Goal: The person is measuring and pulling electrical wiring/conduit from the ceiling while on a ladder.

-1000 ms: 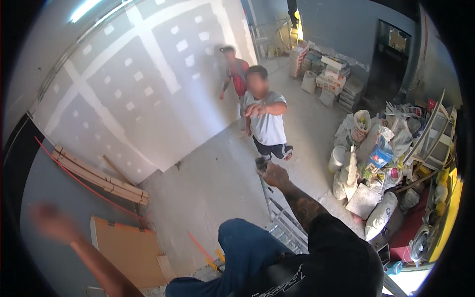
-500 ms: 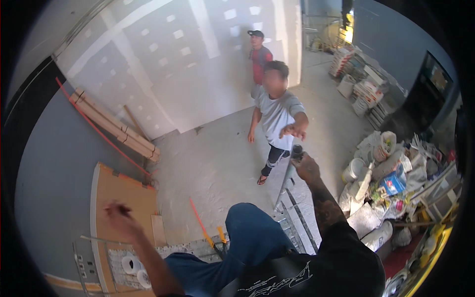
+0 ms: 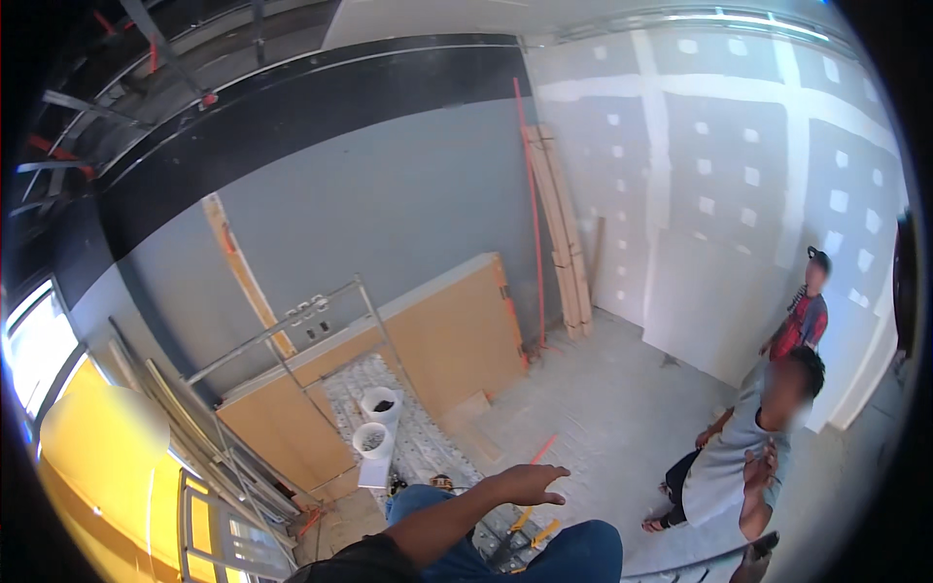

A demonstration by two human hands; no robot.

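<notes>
My left hand [image 3: 533, 483] reaches across my raised knees, empty, fingers apart, over a perforated metal scaffold deck [image 3: 432, 457]. Tools with yellow handles [image 3: 530, 532] lie below it. My right hand [image 3: 753, 562] is at the lower right edge, closed on a small dark object [image 3: 768, 544] beside a metal rail. A co-worker in a grey T-shirt [image 3: 729, 447] stands below me, with a raised hand [image 3: 760, 466] near my right hand. Two white buckets [image 3: 372, 437] stand on the deck.
A second person in red [image 3: 807, 321] stands by the patched drywall [image 3: 719, 291]. Boards [image 3: 452, 340] and long timber packs [image 3: 559, 233] lean on the walls. A metal frame [image 3: 272, 325] rises at left near a yellow panel [image 3: 97, 486]. Ceiling framing [image 3: 136, 58] is overhead.
My view has swung left and up, shifting both co-workers to the right. My left hand has moved rightward across my legs; my right hand, still holding the dark object, now sits low at the edge.
</notes>
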